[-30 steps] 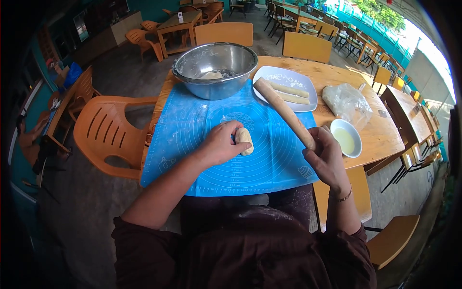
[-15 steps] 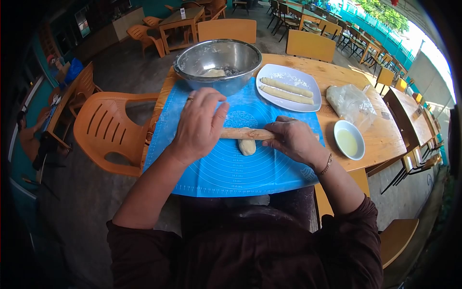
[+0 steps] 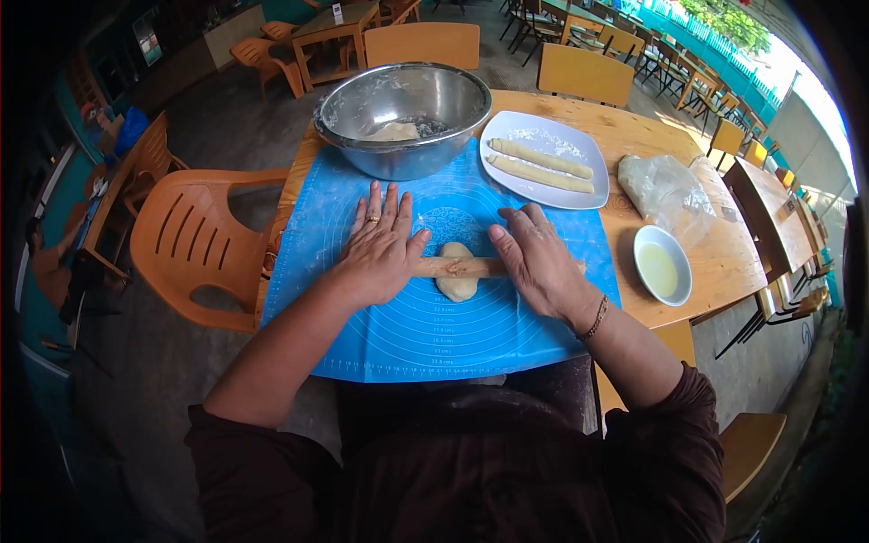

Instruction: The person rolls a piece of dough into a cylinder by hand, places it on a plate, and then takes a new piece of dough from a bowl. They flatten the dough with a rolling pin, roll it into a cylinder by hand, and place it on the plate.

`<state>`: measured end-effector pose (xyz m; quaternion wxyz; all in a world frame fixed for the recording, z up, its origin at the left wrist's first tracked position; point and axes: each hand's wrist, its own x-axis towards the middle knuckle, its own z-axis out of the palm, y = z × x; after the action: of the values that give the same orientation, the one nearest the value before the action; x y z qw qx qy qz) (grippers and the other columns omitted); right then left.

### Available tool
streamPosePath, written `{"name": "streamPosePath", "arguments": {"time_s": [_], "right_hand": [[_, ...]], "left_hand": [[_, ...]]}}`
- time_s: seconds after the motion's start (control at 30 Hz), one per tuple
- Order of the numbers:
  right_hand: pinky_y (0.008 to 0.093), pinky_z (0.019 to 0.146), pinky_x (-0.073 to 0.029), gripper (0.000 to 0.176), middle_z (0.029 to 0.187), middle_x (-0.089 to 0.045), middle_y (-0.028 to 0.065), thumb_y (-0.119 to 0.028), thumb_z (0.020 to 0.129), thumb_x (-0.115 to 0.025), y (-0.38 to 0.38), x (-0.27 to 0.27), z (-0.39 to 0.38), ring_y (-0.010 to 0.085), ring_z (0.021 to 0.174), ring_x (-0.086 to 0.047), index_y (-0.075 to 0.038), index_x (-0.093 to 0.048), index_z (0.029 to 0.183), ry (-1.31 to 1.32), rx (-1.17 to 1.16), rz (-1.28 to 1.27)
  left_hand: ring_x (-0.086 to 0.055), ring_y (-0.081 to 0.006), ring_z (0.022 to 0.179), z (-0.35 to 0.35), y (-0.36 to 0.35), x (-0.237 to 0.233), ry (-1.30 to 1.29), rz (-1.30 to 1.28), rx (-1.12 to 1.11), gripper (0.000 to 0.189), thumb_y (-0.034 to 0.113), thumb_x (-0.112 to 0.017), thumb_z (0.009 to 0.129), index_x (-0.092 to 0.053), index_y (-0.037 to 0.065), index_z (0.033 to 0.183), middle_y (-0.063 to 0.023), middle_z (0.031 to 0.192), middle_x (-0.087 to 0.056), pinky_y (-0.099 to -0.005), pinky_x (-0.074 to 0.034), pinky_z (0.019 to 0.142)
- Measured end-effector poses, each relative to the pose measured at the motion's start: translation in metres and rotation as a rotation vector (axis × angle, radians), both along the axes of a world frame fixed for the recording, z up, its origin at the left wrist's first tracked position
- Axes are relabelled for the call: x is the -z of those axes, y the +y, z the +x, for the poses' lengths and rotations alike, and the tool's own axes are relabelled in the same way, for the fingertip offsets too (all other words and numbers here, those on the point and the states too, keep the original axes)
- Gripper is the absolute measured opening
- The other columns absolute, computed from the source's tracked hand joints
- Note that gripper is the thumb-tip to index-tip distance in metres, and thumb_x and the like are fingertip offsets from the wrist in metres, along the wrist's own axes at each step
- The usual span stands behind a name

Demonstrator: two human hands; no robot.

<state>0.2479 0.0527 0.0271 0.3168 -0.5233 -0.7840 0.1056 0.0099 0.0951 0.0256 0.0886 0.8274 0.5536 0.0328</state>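
Observation:
A wooden rolling pin (image 3: 460, 267) lies crosswise over a small piece of pale dough (image 3: 456, 289) on the blue silicone mat (image 3: 434, 344). Dough bulges out in front of and behind the pin. My left hand (image 3: 377, 246) is open over the pin's left end, palm down, with fingers stretched forward. Over the right end rests my right hand (image 3: 540, 258), its fingers apart and the thumb beside the pin; it grips nothing. Both palms hide parts of the pin.
A steel mixing bowl (image 3: 398, 164) with dough (image 3: 395, 132) stands behind the mat. To its right, a white plate (image 3: 590, 150) bears two dough strips (image 3: 541, 174). A plastic bag (image 3: 672, 193) and a small bowl of yellowish liquid (image 3: 662, 269) sit farther right. An orange chair (image 3: 186, 231) stands left.
Both hands have loosened from around the pin, their fingers now extended. The left hand has come down flat. The dough looks wider and flatter, with more showing behind the pin.

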Motion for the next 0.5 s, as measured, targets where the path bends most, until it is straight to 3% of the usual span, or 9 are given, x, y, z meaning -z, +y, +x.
{"name": "streamPosePath", "arguments": {"time_s": [0.2, 0.5], "right_hand": [[0.0463, 0.091, -0.05, 0.034, 0.102, -0.057, 0.0282, -0.026, 0.097, -0.052, 0.017, 0.006, -0.015, 0.0439, 0.1, -0.06, 0.007, -0.053, 0.102, -0.259, 0.095, -0.116], [0.0474, 0.096, -0.046, 0.041, 0.108, -0.059, 0.026, -0.035, 0.095, -0.052, 0.03, 0.008, -0.024, 0.0412, 0.106, -0.06, 0.005, -0.054, 0.106, -0.336, 0.199, -0.157]], "left_hand": [[0.009, -0.04, 0.153, 0.001, 0.019, 0.002, 0.075, -0.034, -0.051, 0.072, 0.041, -0.029, 0.107, -0.006, -0.004, 0.157, -0.0253, 0.165, 0.0, -0.0471, 0.0, 0.125], [0.011, -0.0419, 0.152, -0.001, 0.025, 0.009, 0.108, -0.043, -0.081, 0.075, 0.042, -0.031, 0.105, -0.004, -0.005, 0.157, -0.0264, 0.165, 0.0, -0.0502, 0.002, 0.124]]}}
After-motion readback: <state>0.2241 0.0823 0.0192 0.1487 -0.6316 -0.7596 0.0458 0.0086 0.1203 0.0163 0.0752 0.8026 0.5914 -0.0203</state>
